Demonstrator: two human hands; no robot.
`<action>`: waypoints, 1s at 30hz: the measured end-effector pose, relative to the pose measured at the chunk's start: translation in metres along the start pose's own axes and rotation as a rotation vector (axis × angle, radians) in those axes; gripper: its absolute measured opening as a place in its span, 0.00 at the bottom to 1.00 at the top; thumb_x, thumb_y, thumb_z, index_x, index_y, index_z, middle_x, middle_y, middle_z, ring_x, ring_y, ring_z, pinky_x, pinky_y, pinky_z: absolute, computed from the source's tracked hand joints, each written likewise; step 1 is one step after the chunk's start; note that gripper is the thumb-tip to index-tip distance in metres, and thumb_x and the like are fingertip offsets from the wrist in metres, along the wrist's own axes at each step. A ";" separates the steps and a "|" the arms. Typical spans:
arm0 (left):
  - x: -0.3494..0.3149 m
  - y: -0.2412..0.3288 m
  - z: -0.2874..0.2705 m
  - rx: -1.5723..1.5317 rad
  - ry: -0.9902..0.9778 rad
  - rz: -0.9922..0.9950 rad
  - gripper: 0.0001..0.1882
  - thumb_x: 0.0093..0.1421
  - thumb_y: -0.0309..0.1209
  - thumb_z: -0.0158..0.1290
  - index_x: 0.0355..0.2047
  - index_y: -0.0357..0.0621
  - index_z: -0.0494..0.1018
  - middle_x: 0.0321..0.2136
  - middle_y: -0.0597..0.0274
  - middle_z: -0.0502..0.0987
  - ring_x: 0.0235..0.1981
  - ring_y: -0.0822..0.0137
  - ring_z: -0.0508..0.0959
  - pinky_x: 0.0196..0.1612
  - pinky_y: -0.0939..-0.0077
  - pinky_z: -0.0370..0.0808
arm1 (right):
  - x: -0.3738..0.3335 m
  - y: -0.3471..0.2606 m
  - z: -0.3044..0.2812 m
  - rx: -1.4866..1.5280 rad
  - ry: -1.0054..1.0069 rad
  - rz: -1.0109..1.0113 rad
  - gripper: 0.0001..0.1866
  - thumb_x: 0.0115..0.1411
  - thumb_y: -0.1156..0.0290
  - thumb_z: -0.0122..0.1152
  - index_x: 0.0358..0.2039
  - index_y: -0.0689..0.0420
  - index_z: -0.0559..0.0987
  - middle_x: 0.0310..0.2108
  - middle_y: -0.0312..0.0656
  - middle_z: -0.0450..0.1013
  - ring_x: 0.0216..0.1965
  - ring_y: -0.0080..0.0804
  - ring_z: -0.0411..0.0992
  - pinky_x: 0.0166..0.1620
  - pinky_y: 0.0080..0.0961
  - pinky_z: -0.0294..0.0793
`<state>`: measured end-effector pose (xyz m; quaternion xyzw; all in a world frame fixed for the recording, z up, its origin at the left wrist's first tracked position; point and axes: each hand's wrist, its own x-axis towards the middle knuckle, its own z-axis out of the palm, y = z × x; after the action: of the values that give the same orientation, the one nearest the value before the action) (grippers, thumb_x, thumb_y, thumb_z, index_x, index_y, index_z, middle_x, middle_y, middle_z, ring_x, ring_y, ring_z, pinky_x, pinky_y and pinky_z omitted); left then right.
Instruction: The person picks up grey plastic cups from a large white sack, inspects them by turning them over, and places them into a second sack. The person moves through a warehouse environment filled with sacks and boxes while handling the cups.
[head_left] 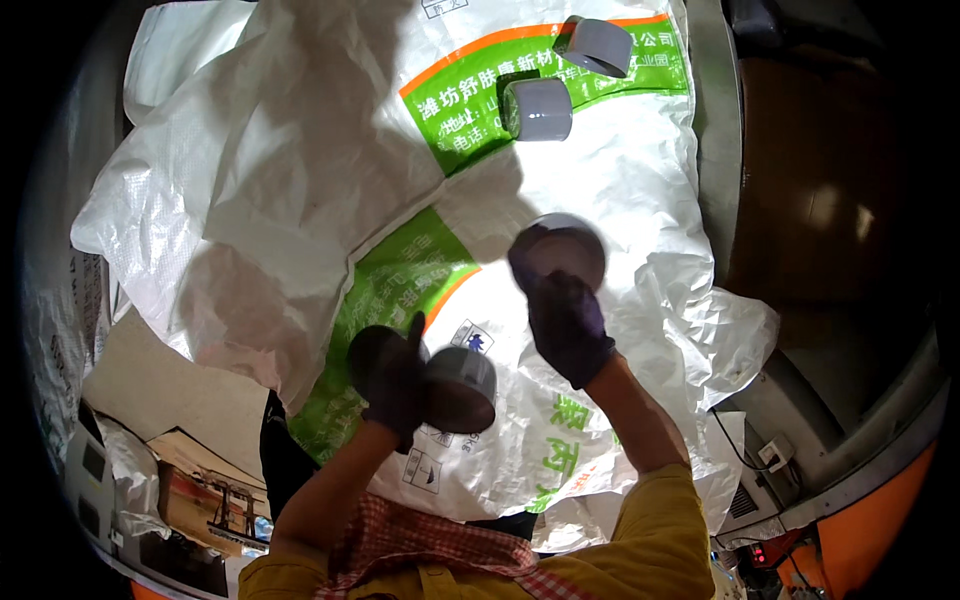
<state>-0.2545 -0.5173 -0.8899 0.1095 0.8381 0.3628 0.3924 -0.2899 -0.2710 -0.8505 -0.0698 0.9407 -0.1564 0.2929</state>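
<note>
Rolls of tape (538, 109) lie on woven sacks (620, 180); we clamp another in each hand, left hand (392, 378) and right hand (567, 325).

Hard bright light from above; glare on white woven sacks (620, 180) toward 1 o'clock. Gloved hands in shadow, slightly blurred. Fisheye bending, dark vignette around rim; 3 o'clock side dim.

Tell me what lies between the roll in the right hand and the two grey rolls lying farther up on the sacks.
Head view: only bare white woven sack lies between the right hand's roll and the two grey rolls; nothing else sits there.
</note>
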 end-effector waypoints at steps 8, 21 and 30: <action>0.004 0.004 0.004 -0.235 -0.113 0.108 0.29 0.46 0.30 0.51 0.51 0.44 0.60 0.37 0.46 0.70 0.37 0.50 0.72 0.41 0.64 0.68 | 0.012 -0.044 0.018 0.748 -0.108 -0.292 0.07 0.48 0.71 0.52 0.30 0.50 0.74 0.29 0.41 0.69 0.35 0.37 0.68 0.40 0.30 0.67; -0.007 -0.011 0.023 -0.780 -0.175 -0.302 0.18 0.55 0.36 0.46 0.44 0.42 0.67 0.40 0.51 0.70 0.44 0.56 0.69 0.47 0.66 0.65 | 0.209 0.164 0.066 0.916 0.845 0.668 0.41 0.46 0.67 0.63 0.54 0.67 0.50 0.35 0.48 0.68 0.34 0.32 0.68 0.38 0.25 0.69; 0.007 0.014 -0.018 -0.177 -0.198 -0.025 0.16 0.53 0.35 0.46 0.41 0.43 0.67 0.36 0.49 0.71 0.41 0.48 0.69 0.45 0.61 0.65 | 0.247 0.184 -0.009 1.538 0.840 0.519 0.24 0.52 0.76 0.57 0.49 0.55 0.63 0.37 0.47 0.70 0.37 0.31 0.70 0.38 0.25 0.72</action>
<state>-0.2742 -0.5135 -0.8767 0.0992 0.7614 0.4178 0.4857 -0.5044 -0.1507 -1.0361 0.4209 0.5924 -0.6821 -0.0816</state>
